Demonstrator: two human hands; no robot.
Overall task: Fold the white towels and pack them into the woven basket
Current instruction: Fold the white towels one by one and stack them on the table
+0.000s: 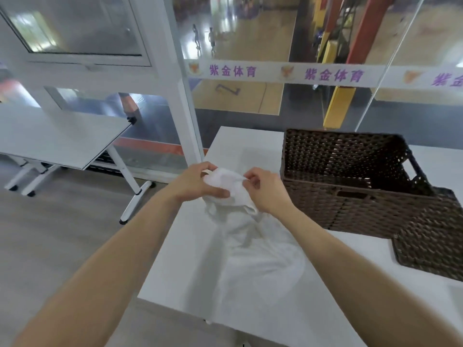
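Observation:
A crumpled white towel [250, 246] lies on the white table [238, 144], its upper end lifted off the surface. My left hand [194, 184] grips that bunched upper end from the left. My right hand [263, 189] pinches the towel's top edge from the right, fingers curled. The dark brown woven basket [350, 181] stands open on the table just right of my right hand, and nothing shows inside it.
The basket's woven lid [431, 236] lies flat at the table's right edge. A second white table [57, 139] on wheeled legs stands to the left across a strip of floor. A glass wall runs behind both tables.

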